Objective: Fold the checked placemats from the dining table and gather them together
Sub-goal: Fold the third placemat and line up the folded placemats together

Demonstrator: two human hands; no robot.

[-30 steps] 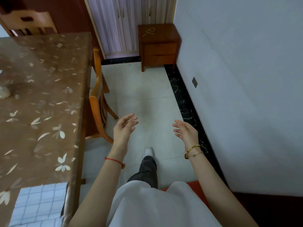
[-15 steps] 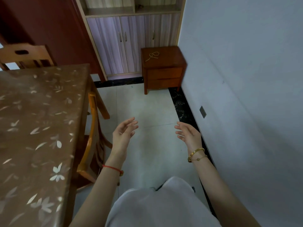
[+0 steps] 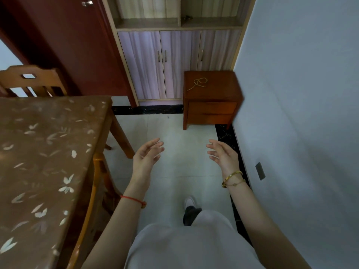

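Observation:
The dining table (image 3: 44,162) with its brown leaf-patterned cover fills the left side. No checked placemat shows on the part of it in view. My left hand (image 3: 146,157) hangs in the air over the floor, right of the table edge, fingers relaxed and holding nothing. My right hand (image 3: 223,154) is level with it, further right near the wall, also relaxed and holding nothing. The palms face each other.
A wooden chair (image 3: 97,191) is tucked under the table's right side, another chair (image 3: 33,80) at its far end. A small wooden nightstand (image 3: 210,101) with a cord on top stands ahead by the wall. Behind it is a cupboard (image 3: 165,63). Pale floor tiles (image 3: 174,133) lie between.
The view has lifted and moved forward along the table; the checked mat at the lower left has dropped out of sight. Both hands stay raised and holding nothing.

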